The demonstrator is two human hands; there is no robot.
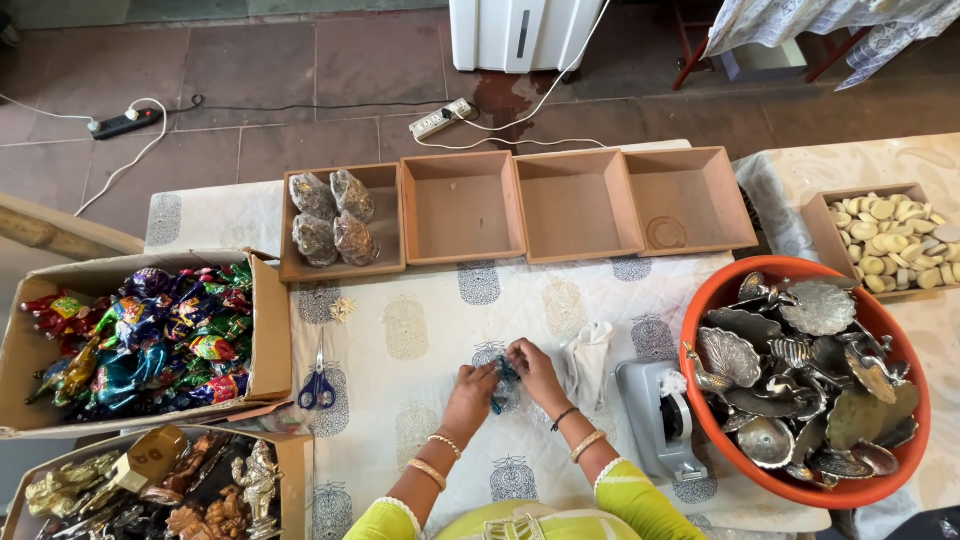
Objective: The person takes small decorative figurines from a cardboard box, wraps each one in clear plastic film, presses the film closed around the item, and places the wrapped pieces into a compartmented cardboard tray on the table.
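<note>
A: Centre of the frame, low down: left hand (474,385) and right hand (532,367) pressed together over the cloth-covered table (420,330); both pinching a small blue bundle (505,380) in clear wrap, fingers curled tight around it from either side.

B: Bundle lifted or resting?

A: Hard to tell; right at the cloth, between the fingertips. Just right of the hands, a crumpled white cloth (588,360); further right, a grey tape dispenser (660,420) beside the big orange tub (800,270) heaped with silver metal pieces.

B: And up top?

A: Row of four wooden trays across the upper middle; leftmost tray (385,215) holding four wrapped bundles (333,218); the other three bare. Far right edge, another tray of pale oval pieces (890,240).

B: Left side?

A: Blue-handled scissors (318,385) lying left of the hands, well apart; beyond them a cardboard box (268,330) full of bright painted figures; lower left corner, a second box of brass figurines (200,490).
</note>
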